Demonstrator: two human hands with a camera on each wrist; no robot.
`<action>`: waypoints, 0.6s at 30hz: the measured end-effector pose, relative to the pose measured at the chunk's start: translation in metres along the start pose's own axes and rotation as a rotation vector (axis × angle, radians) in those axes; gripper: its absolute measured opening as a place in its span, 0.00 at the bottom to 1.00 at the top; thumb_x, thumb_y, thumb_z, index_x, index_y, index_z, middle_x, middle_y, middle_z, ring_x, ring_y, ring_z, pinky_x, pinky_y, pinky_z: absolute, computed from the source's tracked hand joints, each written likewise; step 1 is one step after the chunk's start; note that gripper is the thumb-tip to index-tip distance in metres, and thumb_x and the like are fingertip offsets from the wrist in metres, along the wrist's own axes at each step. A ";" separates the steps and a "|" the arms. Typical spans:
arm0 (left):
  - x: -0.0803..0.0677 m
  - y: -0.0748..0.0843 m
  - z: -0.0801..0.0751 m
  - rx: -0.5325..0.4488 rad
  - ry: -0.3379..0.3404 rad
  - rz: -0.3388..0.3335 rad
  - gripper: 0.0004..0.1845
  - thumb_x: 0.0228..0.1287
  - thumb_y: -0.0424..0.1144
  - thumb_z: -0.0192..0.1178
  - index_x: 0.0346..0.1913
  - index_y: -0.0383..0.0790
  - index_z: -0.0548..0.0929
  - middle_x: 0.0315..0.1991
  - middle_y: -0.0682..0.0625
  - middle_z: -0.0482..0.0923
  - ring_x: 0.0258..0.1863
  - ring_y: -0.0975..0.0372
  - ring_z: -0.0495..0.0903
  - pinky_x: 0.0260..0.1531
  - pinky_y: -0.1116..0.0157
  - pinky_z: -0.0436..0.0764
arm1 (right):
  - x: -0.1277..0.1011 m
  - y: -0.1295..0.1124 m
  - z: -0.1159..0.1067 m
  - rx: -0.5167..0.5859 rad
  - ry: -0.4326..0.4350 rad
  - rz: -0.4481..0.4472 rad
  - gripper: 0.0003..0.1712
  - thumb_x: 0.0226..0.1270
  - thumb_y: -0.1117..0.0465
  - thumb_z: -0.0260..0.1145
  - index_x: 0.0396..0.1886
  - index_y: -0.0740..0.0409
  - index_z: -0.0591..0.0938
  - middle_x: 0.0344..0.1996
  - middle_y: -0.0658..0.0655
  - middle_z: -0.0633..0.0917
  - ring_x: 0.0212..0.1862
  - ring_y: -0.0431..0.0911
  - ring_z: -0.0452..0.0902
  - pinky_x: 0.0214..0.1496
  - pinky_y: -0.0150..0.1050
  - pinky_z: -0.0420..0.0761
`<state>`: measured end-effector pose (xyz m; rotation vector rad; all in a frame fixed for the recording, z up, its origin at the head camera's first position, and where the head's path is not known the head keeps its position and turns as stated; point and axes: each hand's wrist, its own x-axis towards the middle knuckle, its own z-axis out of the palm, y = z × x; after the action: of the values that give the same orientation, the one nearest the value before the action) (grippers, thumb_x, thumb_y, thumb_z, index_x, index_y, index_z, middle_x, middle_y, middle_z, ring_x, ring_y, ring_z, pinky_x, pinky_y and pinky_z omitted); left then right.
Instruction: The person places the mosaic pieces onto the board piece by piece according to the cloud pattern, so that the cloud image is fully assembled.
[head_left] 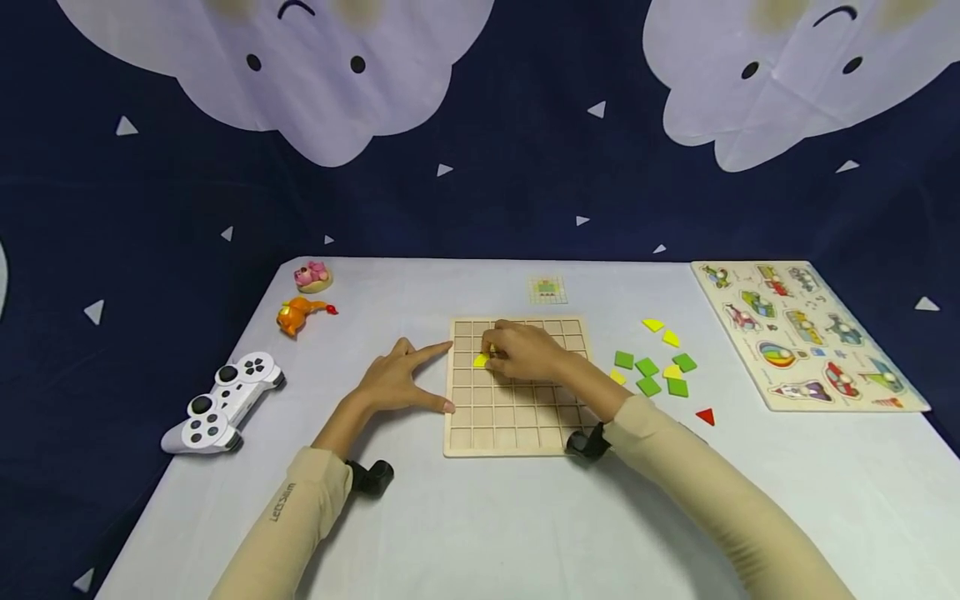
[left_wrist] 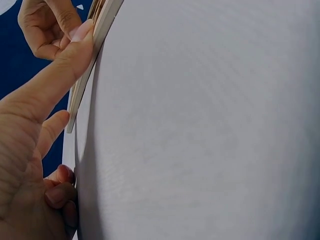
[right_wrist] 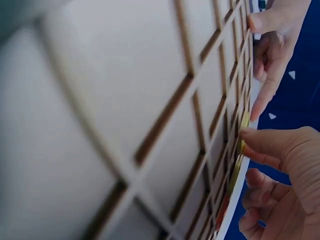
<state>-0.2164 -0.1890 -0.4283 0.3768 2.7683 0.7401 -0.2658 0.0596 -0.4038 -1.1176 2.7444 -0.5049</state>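
A square wooden grid board (head_left: 517, 429) lies on the table. My left hand (head_left: 397, 379) steadies its left side, with index finger and thumb stretched apart against the edge. Over the upper left cells, my right hand (head_left: 528, 352) pinches a small yellow piece (right_wrist: 243, 146) between thumb and forefinger. A yellow piece (head_left: 481, 361) shows on the grid just left of those fingertips. In the right wrist view, a yellow strip (right_wrist: 234, 176) and a red-orange strip (right_wrist: 222, 212) lie farther along the board; the right hand hides that part in the head view.
Right of the board are scattered green squares (head_left: 647, 367), yellow rounded pieces (head_left: 653, 325) and a red triangle (head_left: 705, 416). A patterned card (head_left: 547, 289) lies behind the board. A picture puzzle (head_left: 810, 333) is far right; a white game controller (head_left: 222, 404), orange figure (head_left: 300, 314) and pink figure (head_left: 312, 277) are left.
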 end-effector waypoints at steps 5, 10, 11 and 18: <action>0.000 0.001 0.002 -0.003 -0.012 0.002 0.57 0.36 0.68 0.76 0.75 0.65 0.63 0.45 0.47 0.66 0.37 0.57 0.68 0.41 0.60 0.65 | -0.004 -0.001 -0.002 -0.050 0.006 -0.021 0.12 0.65 0.57 0.70 0.46 0.56 0.85 0.36 0.53 0.77 0.34 0.43 0.72 0.36 0.36 0.74; 0.001 -0.001 0.003 0.003 -0.004 0.012 0.57 0.36 0.68 0.76 0.75 0.64 0.63 0.44 0.47 0.65 0.36 0.57 0.67 0.40 0.61 0.64 | -0.019 0.003 -0.013 0.028 0.060 -0.027 0.14 0.67 0.58 0.69 0.49 0.58 0.86 0.38 0.56 0.80 0.36 0.44 0.75 0.36 0.37 0.77; 0.001 -0.001 0.002 0.003 -0.001 0.013 0.57 0.36 0.67 0.76 0.75 0.64 0.63 0.43 0.47 0.65 0.35 0.57 0.67 0.40 0.61 0.64 | -0.024 0.005 -0.016 0.042 0.073 -0.027 0.15 0.67 0.58 0.69 0.50 0.59 0.86 0.38 0.56 0.80 0.36 0.44 0.76 0.36 0.37 0.77; 0.001 -0.002 0.000 -0.005 0.006 0.024 0.57 0.37 0.65 0.77 0.75 0.62 0.64 0.40 0.48 0.63 0.34 0.57 0.64 0.38 0.61 0.62 | -0.059 0.027 -0.030 0.048 0.134 0.033 0.15 0.65 0.59 0.70 0.50 0.59 0.86 0.37 0.56 0.79 0.34 0.44 0.74 0.36 0.41 0.75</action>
<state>-0.2182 -0.1907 -0.4294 0.4075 2.7712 0.7548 -0.2486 0.1265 -0.3850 -1.0630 2.8415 -0.6610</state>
